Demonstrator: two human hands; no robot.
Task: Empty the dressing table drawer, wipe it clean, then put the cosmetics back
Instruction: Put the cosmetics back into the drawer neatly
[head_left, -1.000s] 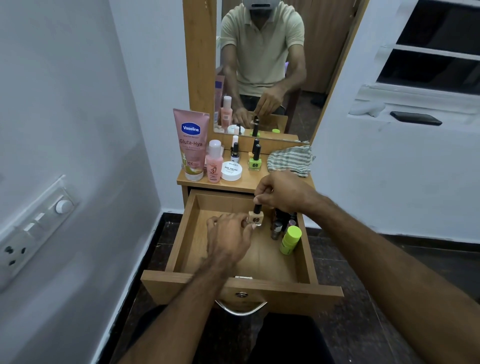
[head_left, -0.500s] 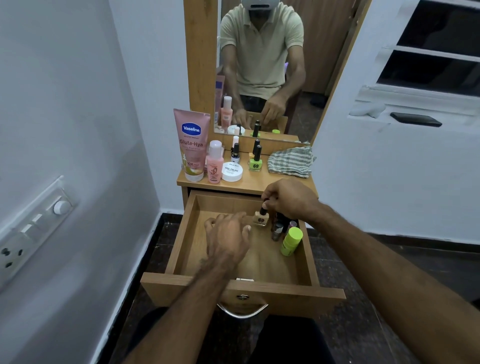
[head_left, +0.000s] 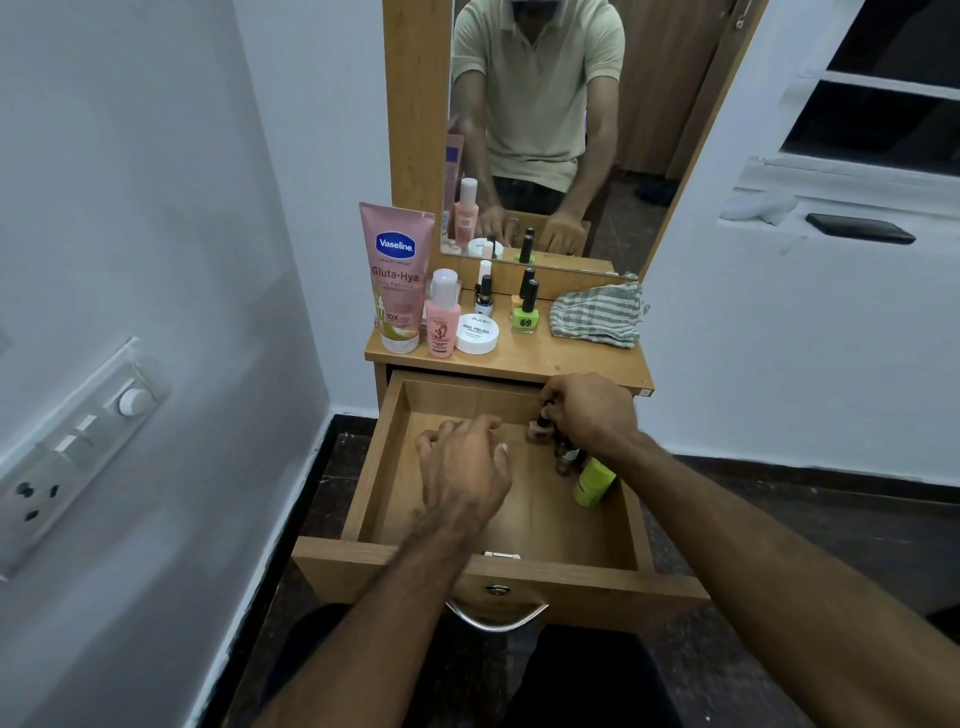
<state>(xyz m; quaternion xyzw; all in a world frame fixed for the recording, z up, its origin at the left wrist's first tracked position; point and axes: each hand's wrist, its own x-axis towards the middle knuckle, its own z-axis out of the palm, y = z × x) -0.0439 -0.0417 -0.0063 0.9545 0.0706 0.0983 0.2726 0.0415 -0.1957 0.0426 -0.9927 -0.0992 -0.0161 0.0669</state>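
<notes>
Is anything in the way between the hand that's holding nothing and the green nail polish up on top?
Nothing visible blocks it. The left hand hovers open over the drawer. The green nail polish stands on the tabletop, with bare wood in front of it; the white jar sits just to its left.

dim, even indoor light with soft shadows (wide-angle bending at the edges), hands slightly motion-blurred.

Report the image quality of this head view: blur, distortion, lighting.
Head view: dim, flat indoor light; wide-angle bending along the wall edges; left hand slightly motion-blurred; small bottles under the right hand murky; Vaseline tube label sharp.
</notes>
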